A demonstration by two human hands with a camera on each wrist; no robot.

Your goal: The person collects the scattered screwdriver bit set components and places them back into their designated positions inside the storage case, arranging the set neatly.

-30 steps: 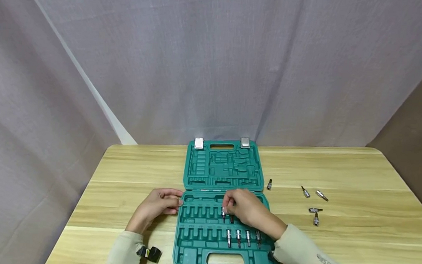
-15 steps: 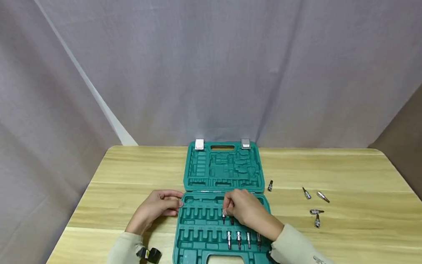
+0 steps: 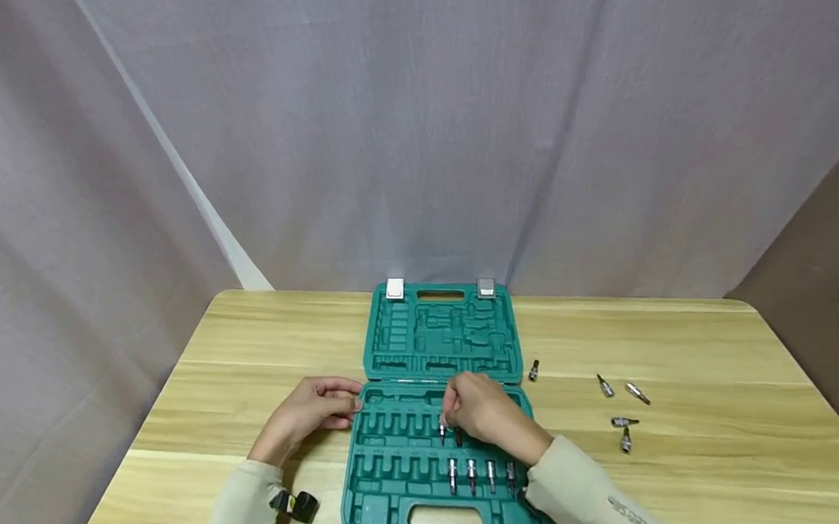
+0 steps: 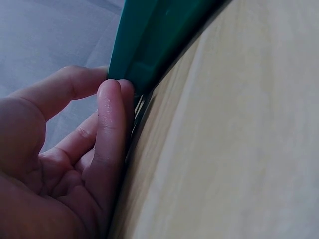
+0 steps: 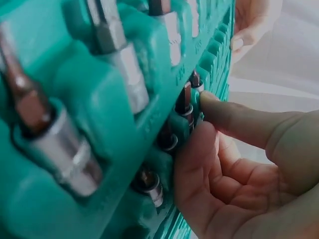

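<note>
Since half a second earlier, little moved; my right hand [image 3: 485, 409] stayed over the open teal plastic socket case [image 3: 399, 493], fingertips [image 5: 209, 102] pinching a small steel bit socket [image 5: 185, 102] into its upper-row slot. Left hand [image 3: 312, 411] braced the case's left edge, fingers [image 4: 112, 124] pressed flat, steadying it. Only the right wrist view showed seating; only the head view showed loose steel bits [image 3: 620, 408] on the pale wooden table [image 3: 710, 454].

Right hand [image 3: 485, 411] is covering part of the case's [image 3: 384, 492] upper slot row and the bit socket [image 3: 442, 426] top, loose bits [image 3: 624, 422] are looking too small to identify, left wrist view is cropping the case.
</note>
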